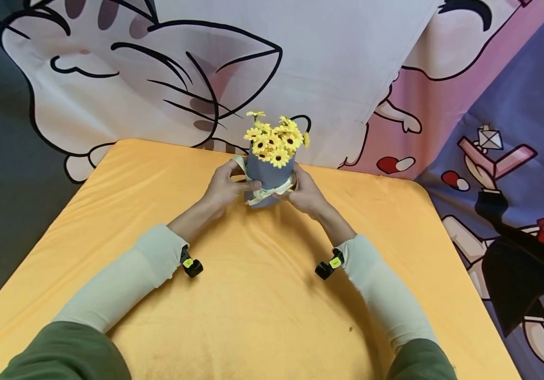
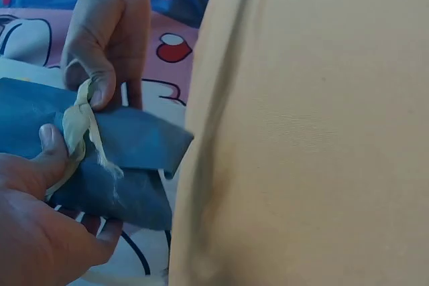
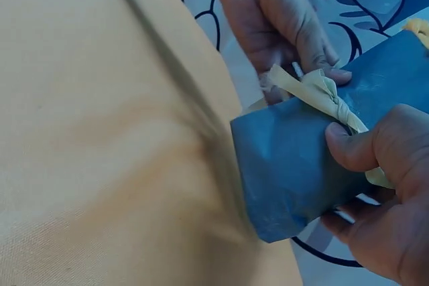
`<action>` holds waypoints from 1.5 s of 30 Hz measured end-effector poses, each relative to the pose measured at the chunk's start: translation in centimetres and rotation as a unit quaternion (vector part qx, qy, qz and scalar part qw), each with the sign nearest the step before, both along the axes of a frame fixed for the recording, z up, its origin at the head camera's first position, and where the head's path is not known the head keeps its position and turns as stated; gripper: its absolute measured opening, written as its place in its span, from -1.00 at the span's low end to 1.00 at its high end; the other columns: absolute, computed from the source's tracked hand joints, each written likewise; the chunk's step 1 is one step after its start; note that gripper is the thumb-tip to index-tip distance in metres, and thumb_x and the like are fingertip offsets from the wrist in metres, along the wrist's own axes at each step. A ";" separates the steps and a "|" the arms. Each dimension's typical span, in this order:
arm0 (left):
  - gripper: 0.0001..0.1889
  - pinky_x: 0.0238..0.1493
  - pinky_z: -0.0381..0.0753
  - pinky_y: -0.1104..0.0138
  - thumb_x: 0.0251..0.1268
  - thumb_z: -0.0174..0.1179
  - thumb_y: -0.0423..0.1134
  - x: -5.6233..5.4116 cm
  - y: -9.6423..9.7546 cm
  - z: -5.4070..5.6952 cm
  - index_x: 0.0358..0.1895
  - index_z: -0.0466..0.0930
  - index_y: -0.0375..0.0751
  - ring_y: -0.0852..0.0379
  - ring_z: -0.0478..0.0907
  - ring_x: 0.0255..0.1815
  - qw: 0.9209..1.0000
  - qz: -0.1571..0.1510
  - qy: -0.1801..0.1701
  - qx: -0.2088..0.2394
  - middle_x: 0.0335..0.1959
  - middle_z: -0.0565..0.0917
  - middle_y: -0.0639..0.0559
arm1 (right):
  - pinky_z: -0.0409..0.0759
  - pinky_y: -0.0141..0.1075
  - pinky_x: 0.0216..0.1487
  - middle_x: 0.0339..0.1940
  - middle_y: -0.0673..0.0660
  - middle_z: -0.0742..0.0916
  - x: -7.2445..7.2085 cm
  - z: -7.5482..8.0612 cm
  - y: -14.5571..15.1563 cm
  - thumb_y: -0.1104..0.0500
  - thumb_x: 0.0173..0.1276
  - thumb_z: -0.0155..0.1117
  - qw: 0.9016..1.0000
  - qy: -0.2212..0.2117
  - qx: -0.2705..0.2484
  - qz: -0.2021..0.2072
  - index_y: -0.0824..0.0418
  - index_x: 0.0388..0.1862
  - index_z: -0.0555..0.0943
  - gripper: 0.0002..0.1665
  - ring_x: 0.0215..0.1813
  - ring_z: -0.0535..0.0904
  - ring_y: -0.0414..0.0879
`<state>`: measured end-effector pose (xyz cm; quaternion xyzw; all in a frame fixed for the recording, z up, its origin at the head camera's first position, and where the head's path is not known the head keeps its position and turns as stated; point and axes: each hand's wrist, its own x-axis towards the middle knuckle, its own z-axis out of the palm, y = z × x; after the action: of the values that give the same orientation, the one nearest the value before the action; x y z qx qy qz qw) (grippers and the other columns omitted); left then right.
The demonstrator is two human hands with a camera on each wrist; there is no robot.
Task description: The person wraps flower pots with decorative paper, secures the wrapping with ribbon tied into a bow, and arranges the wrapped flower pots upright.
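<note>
A bouquet of yellow daisy-like flowers (image 1: 274, 140) stands nearly upright in blue-grey wrapping paper (image 1: 266, 171) above the far part of the table. Round the paper's lower half runs a cream ribbon (image 1: 274, 191), knotted in front with loose ends, as the right wrist view shows. My left hand (image 1: 224, 184) grips the bouquet from the left, thumb on the front of the paper beside the ribbon. From the other side my right hand (image 1: 307, 191) holds it, its thumb (image 3: 352, 149) against the paper and ribbon. Fingers behind the wrap are partly hidden.
A yellow cloth (image 1: 243, 306) covers the table, whose far edge lies just behind the bouquet. Beyond it hangs a printed cartoon backdrop (image 1: 338, 68), continuing down the right side. Dark floor (image 1: 6, 211) shows at the left.
</note>
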<state>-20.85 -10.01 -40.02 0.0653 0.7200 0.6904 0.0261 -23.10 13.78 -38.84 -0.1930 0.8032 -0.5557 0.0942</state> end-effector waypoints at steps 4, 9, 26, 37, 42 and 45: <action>-0.21 0.62 0.62 -0.05 0.37 0.57 -0.50 0.0 0.3 -0.7 0.63 0.48 -0.21 -0.21 0.46 0.62 1.000 0.000 0.019 0.001 0.52 0.52 -0.28 | 0.62 0.12 0.59 0.67 0.29 0.59 0.0 -1.1 0.2 0.59 0.39 0.44 0.999 0.032 0.000 -0.008 0.18 0.86 0.19 0.15 0.66 0.55 0.22; -0.20 0.64 0.61 -0.01 0.31 0.55 -0.58 -0.1 0.3 -1.7 0.60 0.47 -0.22 -0.23 0.44 0.63 1.000 -0.011 0.012 -0.017 0.56 0.48 -0.28 | 0.66 0.14 0.56 0.53 0.35 0.68 0.7 -2.3 0.6 0.54 0.35 0.51 0.997 0.051 0.035 -0.047 0.24 0.83 0.22 0.14 0.60 0.60 0.21; -0.28 0.54 0.68 -0.09 0.39 0.56 -0.46 0.0 -0.2 -2.7 0.57 0.50 -0.18 -0.30 0.56 0.59 0.996 -0.030 -0.025 -0.077 0.56 0.57 -0.24 | 0.66 0.08 0.57 0.38 0.33 0.80 -0.1 -3.2 0.9 0.39 0.22 0.74 0.991 0.057 0.113 -0.031 0.27 0.70 0.44 0.09 0.50 0.70 0.23; -0.58 0.35 0.77 -0.07 0.55 0.45 -0.41 -0.3 0.4 -3.2 0.32 0.51 -0.27 -0.27 0.69 0.42 0.995 -0.058 -0.052 -0.058 0.41 0.65 -0.35 | 0.65 -0.06 0.39 0.39 0.34 0.80 -0.3 -3.4 1.1 0.45 0.28 0.64 0.991 0.030 0.130 -0.007 0.31 0.71 0.42 0.03 0.36 0.71 0.10; -0.55 0.34 0.76 -0.02 0.57 0.43 -0.41 -0.3 0.3 -3.1 0.38 0.51 -0.27 -0.26 0.67 0.44 0.995 -0.051 -0.053 -0.062 0.45 0.65 -0.36 | 0.65 -0.10 0.38 0.42 0.34 0.78 -0.3 -3.5 0.9 0.44 0.29 0.64 0.993 0.023 0.117 -0.005 0.30 0.71 0.42 0.02 0.37 0.70 0.08; -0.54 0.32 0.76 -0.01 0.58 0.43 -0.40 -0.4 0.3 -2.9 0.40 0.51 -0.28 -0.26 0.68 0.41 0.996 -0.046 -0.050 -0.061 0.44 0.65 -0.37 | 0.63 -0.04 0.45 0.45 0.33 0.76 -0.6 -3.3 0.8 0.44 0.30 0.64 0.994 0.018 0.107 0.000 0.29 0.73 0.40 0.05 0.44 0.69 0.13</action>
<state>-21.23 -9.73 -42.88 0.0625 0.7546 0.6459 0.0979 -23.72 14.60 -42.11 -0.1917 0.8597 -0.4629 0.0992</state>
